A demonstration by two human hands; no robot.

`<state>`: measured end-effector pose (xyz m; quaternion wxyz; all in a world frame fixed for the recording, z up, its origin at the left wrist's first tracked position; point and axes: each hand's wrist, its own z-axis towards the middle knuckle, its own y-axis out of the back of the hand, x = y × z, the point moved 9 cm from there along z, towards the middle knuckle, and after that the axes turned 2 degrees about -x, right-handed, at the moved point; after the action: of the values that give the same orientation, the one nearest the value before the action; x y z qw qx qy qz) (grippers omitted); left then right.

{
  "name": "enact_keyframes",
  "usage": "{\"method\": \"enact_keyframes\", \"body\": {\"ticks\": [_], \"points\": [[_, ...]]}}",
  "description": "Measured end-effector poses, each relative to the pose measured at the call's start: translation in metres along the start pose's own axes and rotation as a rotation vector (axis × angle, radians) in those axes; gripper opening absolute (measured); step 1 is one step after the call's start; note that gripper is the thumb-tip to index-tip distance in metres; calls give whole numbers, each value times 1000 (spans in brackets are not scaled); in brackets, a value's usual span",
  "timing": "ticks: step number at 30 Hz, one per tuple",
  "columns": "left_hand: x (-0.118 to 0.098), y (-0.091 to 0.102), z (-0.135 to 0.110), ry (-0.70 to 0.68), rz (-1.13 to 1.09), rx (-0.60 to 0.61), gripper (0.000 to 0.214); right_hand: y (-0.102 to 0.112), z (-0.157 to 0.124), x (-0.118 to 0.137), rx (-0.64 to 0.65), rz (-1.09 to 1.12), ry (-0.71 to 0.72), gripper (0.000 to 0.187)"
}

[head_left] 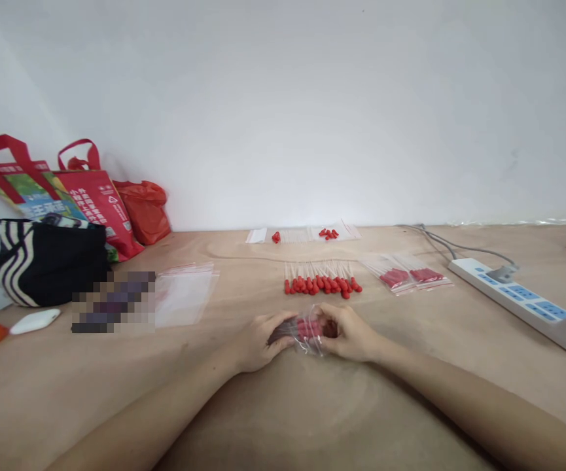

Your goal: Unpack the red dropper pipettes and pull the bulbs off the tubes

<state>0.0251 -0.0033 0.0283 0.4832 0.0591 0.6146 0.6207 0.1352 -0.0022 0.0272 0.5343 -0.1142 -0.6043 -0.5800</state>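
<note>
Between my hands is a small clear plastic bag (308, 343) with red-tipped items inside. My left hand (256, 341) grips the bag's left end between thumb and fingers. At its right end my right hand (355, 332) is curled round the plastic. Just beyond the hands, a row of thin pale sticks with red bulb-shaped ends (319, 284) lies on the wooden table (283, 418), red ends toward me. To the right of the row lie filled clear zip bags (395, 276) with red-tipped sticks in them.
Flat zip bags (184, 297) are stacked at left, near a blurred-out object (116, 304) and a white case (35, 321). A black bag (67, 261) and red shopping bags (99, 203) stand behind. Loose red pieces (329, 233) lie by the wall. A power strip (523, 301) lies right.
</note>
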Motion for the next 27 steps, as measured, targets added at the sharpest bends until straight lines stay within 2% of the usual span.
{"method": "enact_keyframes", "body": {"ticks": [2, 5, 8, 12, 16, 18, 22, 25, 27], "points": [[1, 0, 0, 4, -3, 7, 40, 4, 1, -14, -8, 170, -76, 21], [2, 1, 0, 10, -5, 11, 39, 10, -1, -38, 0, 380, -265, 32], [4, 2, -1, 27, -3, 4, 39, 11, -7, -52, 23, 569, -424, 39], [6, 1, -2, 38, -8, 9, 39, 6, -9, -53, -1, 750, -489, 41], [8, 1, -1, 53, -5, 17, 40, 12, -7, -61, -40, 740, -545, 38], [8, 1, -1, 58, -16, 19, 40, 31, -6, -65, -63, 690, -542, 35], [7, 3, -2, 96, -36, 20, 42, 93, -8, -70, -164, 607, -476, 32], [11, 8, -2, 141, -104, -15, 47, 135, -7, -69, -334, 588, -400, 30], [22, 14, 0, 197, -212, -94, 45, 149, 1, -62, -462, 549, -310, 29]]}}
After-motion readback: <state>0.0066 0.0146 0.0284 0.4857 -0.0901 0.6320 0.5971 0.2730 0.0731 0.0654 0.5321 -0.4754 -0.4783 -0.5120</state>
